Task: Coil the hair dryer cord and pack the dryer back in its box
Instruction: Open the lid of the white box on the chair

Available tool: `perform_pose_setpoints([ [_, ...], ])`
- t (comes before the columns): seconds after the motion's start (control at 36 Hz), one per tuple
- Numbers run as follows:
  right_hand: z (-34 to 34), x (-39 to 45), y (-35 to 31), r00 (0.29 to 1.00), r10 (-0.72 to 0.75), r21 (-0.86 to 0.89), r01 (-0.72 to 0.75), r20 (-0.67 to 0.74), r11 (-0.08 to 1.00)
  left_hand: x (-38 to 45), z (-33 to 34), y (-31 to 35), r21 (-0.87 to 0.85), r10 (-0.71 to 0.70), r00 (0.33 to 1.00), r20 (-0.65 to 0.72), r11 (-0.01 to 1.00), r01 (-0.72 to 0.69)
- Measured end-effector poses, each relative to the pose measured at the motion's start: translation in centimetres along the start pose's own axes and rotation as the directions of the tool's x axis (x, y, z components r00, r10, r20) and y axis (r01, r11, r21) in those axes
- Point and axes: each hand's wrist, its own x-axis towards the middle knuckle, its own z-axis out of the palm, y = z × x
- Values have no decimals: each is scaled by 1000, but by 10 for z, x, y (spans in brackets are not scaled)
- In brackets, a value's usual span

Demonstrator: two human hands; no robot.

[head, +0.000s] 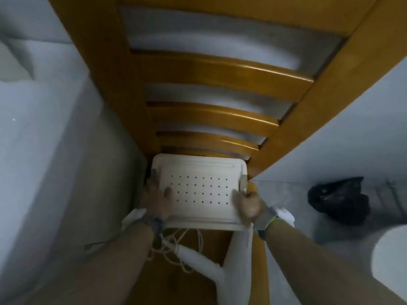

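Observation:
A white plastic box point(199, 190) with a dotted lid sits on the wooden chair seat point(193, 241), close against the backrest. My left hand point(156, 197) grips the box's left edge, thumb lying on the lid. My right hand point(247, 204) grips the right edge near a grey latch point(243, 183). The white hair dryer point(229, 269) lies on the seat in front of the box, between my forearms. Its white cord point(176, 245) lies in loose loops beside the handle, partly under my left wrist.
The chair's slatted backrest point(209, 89) rises behind the box. A black plastic bag point(339, 199) lies on the floor at the right. A white rounded object point(389, 260) shows at the right edge. Pale fabric point(33, 150) fills the left side.

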Motion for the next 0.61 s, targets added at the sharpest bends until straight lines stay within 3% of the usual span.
perform_pose_setpoints([
  [0.14,21,-12,24,999,21,-256,-29,-35,966,6,10,-21,77,-118,991,-66,989,123],
  [0.31,34,-19,41,989,33,-522,-103,-141,847,7,18,-39,201,-4,988,-157,979,36],
  [0.39,36,-15,43,969,77,-436,-175,-233,883,9,19,-42,201,15,986,-165,979,18],
  [0.47,33,-9,52,981,58,-377,-125,-184,918,13,9,-42,107,-14,988,-153,994,30],
  [0.61,16,-6,57,967,164,-67,-180,-193,981,17,-15,-36,-2,-318,948,11,948,318],
])
